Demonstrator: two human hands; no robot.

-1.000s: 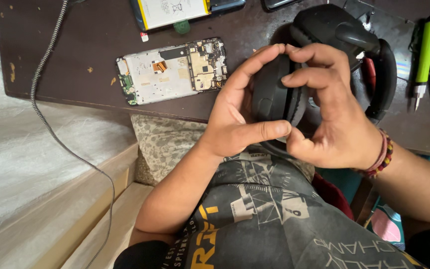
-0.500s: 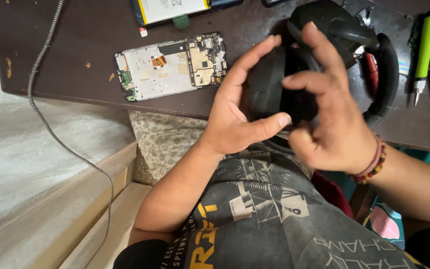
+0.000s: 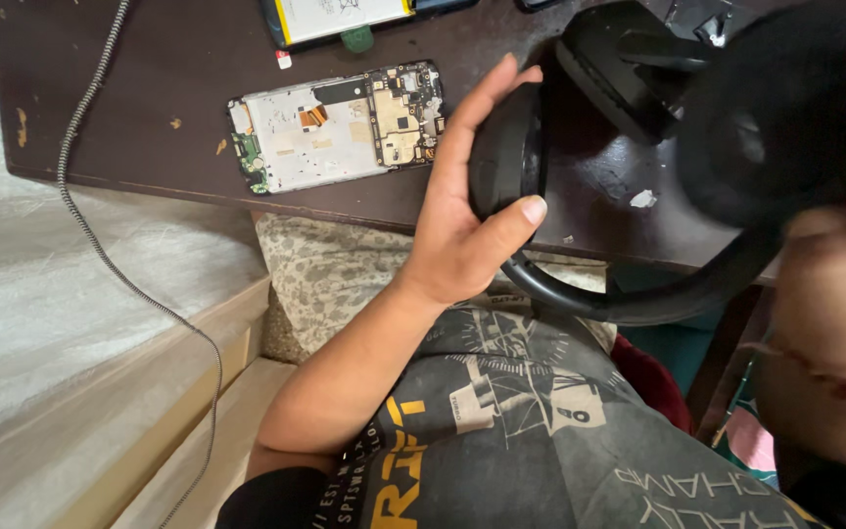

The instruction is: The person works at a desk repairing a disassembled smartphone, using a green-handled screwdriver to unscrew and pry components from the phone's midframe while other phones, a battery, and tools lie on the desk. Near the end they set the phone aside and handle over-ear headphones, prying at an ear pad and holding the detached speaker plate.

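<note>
Left hand (image 3: 462, 230) cupped, fingers extended; right hand (image 3: 834, 294) raised, blurred.

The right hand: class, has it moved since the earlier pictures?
Yes. The right hand has swung away from the left hand toward the frame's right edge, stretching the black headphones wider, judged against the opened phone.

You are sitting at a makeshift electronics repair spot inside a home. The dark wooden table (image 3: 149, 98) in front of you is scuffed and chipped, and on it lies an opened phone (image 3: 337, 127) with its circuit board bared, beside a loose battery (image 3: 340, 15). A braided cable (image 3: 100, 225) trails off the edge. The homely side shows below: a patterned cushion (image 3: 330, 279) under the table and pale bedding (image 3: 41, 294) at your left.
</note>
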